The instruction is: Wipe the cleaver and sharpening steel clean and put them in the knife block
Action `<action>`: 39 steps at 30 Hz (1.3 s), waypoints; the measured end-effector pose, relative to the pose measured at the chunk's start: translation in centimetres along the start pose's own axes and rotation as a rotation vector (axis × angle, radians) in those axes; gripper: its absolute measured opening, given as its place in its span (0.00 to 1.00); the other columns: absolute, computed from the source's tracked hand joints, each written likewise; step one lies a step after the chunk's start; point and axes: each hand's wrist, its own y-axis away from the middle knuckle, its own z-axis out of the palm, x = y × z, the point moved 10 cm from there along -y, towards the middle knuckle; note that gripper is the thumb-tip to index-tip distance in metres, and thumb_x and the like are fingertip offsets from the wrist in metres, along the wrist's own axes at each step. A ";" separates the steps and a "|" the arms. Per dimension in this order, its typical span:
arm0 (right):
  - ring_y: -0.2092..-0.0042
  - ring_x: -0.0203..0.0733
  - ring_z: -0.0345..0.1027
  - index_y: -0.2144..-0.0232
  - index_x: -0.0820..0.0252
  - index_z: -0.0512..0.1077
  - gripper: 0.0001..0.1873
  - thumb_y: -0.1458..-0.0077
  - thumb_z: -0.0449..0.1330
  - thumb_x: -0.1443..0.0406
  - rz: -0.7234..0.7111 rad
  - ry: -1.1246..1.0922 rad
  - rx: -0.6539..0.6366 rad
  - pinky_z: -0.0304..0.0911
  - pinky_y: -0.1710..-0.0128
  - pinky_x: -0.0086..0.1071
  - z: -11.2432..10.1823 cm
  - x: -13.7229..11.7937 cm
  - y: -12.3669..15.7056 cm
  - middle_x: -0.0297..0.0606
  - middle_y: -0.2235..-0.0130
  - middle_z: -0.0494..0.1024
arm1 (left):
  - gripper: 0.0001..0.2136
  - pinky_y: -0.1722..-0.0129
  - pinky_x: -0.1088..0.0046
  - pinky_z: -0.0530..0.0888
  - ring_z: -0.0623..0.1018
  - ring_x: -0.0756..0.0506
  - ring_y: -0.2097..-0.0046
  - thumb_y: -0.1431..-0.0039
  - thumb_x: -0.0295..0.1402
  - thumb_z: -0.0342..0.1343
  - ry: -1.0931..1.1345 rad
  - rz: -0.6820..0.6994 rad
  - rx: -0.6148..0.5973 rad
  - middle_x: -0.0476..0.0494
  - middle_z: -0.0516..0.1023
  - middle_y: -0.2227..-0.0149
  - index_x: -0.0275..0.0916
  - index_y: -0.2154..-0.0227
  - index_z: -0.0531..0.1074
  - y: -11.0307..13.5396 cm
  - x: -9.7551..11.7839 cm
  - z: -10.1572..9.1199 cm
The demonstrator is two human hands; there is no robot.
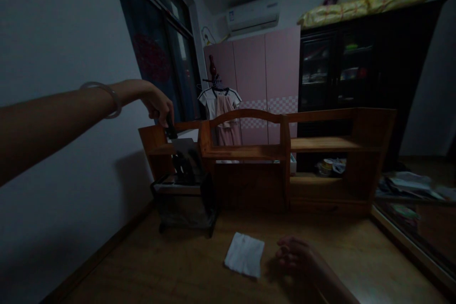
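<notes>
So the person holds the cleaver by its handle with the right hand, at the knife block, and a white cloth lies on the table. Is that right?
Not quite: the head view shows the left hand holding the cleaver by its handle at the knife block; the right hand is apart from it. The white cloth does lie on the table.

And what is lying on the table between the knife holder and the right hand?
In the head view, a white cloth lies between the knife holder and the right hand.
</notes>
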 end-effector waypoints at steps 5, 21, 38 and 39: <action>0.66 0.45 0.76 0.64 0.62 0.75 0.18 0.51 0.65 0.54 -0.009 0.024 -0.021 0.67 0.65 0.33 -0.4 0.1 -0.3 0.45 0.66 0.81 | 0.15 0.76 0.78 0.64 0.62 0.52 0.76 0.48 0.37 0.61 0.167 -0.065 -0.264 0.45 0.71 0.79 0.29 0.63 0.77 0.1 -1.4 2.7; 0.67 0.44 0.76 0.66 0.62 0.75 0.15 0.52 0.66 0.57 0.009 -0.030 -0.007 0.68 0.67 0.32 -0.4 0.3 -0.4 0.43 0.68 0.81 | 0.12 0.77 0.80 0.61 0.59 0.54 0.76 0.46 0.32 0.60 0.396 -0.083 -0.322 0.49 0.70 0.78 0.28 0.61 0.75 0.3 -1.0 3.7; 0.70 0.41 0.75 0.69 0.61 0.75 0.16 0.56 0.68 0.56 -0.005 -0.042 0.014 0.67 0.69 0.30 -0.9 0.7 -0.9 0.41 0.71 0.80 | 0.08 0.64 0.71 0.72 0.70 0.48 0.75 0.67 0.13 0.64 0.315 -0.267 -0.123 0.50 0.68 0.86 0.27 0.80 0.75 -8.1 3.1 12.2; 0.70 0.41 0.75 0.69 0.61 0.76 0.16 0.56 0.68 0.56 -0.006 -0.043 0.019 0.67 0.69 0.30 -1.0 0.8 -1.0 0.40 0.71 0.80 | 0.08 0.64 0.68 0.73 0.72 0.46 0.75 0.68 0.13 0.63 0.352 -0.234 -0.024 0.49 0.67 0.87 0.30 0.83 0.74 -8.2 3.5 12.0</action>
